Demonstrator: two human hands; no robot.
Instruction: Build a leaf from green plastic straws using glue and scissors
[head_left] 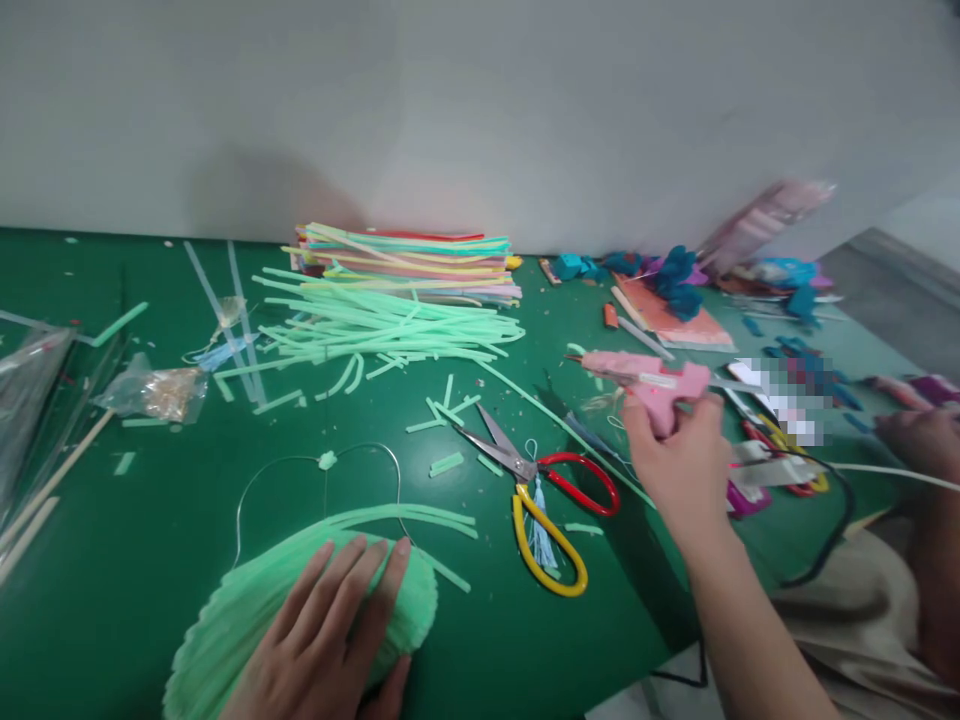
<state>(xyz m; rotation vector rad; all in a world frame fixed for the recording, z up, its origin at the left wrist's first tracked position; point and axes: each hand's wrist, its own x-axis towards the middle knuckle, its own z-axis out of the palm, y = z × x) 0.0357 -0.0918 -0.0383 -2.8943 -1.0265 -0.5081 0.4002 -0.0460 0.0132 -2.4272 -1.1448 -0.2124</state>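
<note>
My left hand (322, 635) lies with its fingers stretched out over a light green, scallop-edged piece built of fuzzy pipe cleaners (217, 620). A thin wire loop (253, 470) with a small green knot rises from the far side of that piece, and loose pipe cleaner ends stick out to its right. In my right hand (686, 465) is a pink hot glue gun (649, 375), held above the table with its nozzle pointing left. Scissors (517, 465) with one red and one yellow handle lie spread between my hands, over a light blue tassel (541, 535).
On the green table (97, 600), loose green pipe cleaners (390, 315) lie before a multicoloured bundle (420, 260). A bag of small gold bits (161, 392) and sticks are at left. Blue petals (675, 280) lie at right, near another person's hand (919, 440). The glue gun's black cord (840, 520) loops behind my wrist.
</note>
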